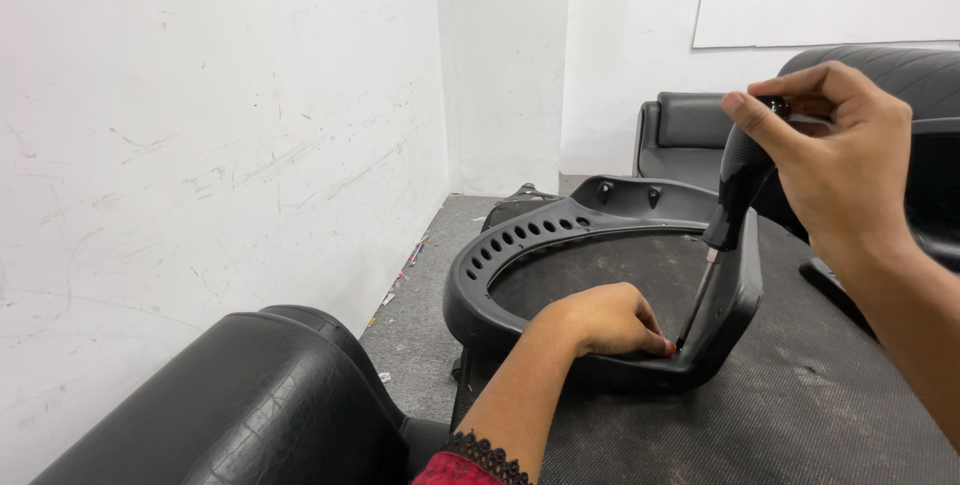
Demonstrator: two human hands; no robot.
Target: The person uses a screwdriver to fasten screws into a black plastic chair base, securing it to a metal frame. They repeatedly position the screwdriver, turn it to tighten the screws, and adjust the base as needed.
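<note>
Hiding the screwdriver [728, 215] tip, left hand [600, 320] curled on the black frame [480, 265]; right hand [840, 165] grip closed around the handle.

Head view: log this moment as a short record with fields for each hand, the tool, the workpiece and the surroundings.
Right hand: right hand wrapped around the black handle of a screwdriver, shaft angled down and left.
Left hand: left hand resting inside the black plastic chair frame, fingertips at the screwdriver tip.
Workpiece: curved frame with a row of oval holes, lying on a dark grey work surface.
Surroundings: black leather cushion at lower left; white wall; black seat behind.
</note>
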